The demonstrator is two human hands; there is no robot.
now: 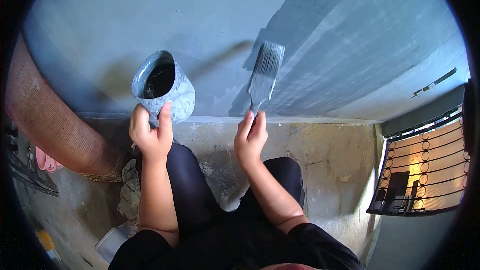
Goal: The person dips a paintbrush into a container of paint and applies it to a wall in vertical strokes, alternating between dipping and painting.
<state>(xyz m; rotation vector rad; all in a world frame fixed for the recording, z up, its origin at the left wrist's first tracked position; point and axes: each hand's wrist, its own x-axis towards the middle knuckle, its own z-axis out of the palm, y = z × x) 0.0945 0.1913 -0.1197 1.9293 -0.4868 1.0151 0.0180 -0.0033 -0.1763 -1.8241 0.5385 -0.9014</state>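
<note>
My left hand (152,132) grips a paint-smeared container (184,95) by its near side, tilted so its dark inside shows, with grey paint along the rim. In my right hand (251,140) is a wide paintbrush (262,82), held by the handle with bristles pointing up, coated in grey paint. The bristles overlap the edge of a darker grey painted area on the wall (215,15). That darker paint (320,0) runs in streaks up and to the right; the wall left of the brush is paler.
A rolled brown mat (55,110) stands at the left, beside pink items (47,160). The concrete floor (330,165) is stained and cracked. At the right is a window with a black metal grille (425,170). A pale flat object (112,244) lies at lower left.
</note>
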